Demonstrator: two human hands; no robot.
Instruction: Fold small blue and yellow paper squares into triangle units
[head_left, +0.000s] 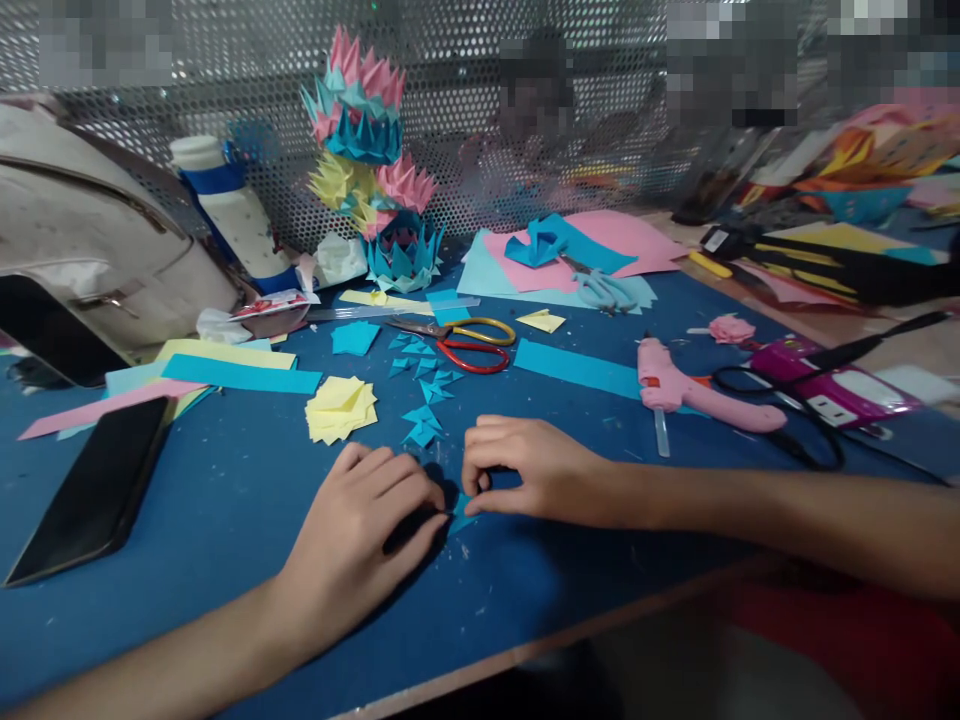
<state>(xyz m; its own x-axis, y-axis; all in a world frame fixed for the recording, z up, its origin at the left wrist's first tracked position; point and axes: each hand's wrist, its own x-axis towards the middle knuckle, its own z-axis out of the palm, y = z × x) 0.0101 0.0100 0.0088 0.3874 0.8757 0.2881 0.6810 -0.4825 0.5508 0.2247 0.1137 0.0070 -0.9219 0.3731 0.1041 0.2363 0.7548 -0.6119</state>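
A small blue piece of paper (pixel 460 512) lies on the blue table (pixel 225 520) between my two hands. My left hand (pixel 371 525) has its curled fingertips and thumb at the paper's left edge. From the right, my right hand (pixel 529 468) pinches the same paper between thumb and fingers. Just beyond my hands are several small folded blue pieces (pixel 424 425) and a stack of yellow paper pieces (pixel 341 408). Red-and-yellow-handled scissors (pixel 472 343) lie behind them.
Phone (pixel 94 490) and paper strips (pixel 240 373) lie left; bag (pixel 97 220) and bottle (pixel 232 210) stand behind. A folded-paper tower (pixel 375 170) is at the back. Pink glue gun (pixel 697 390) with cable lies right, near a blue strip (pixel 574 368). Colored sheets (pixel 622 240) lie behind.
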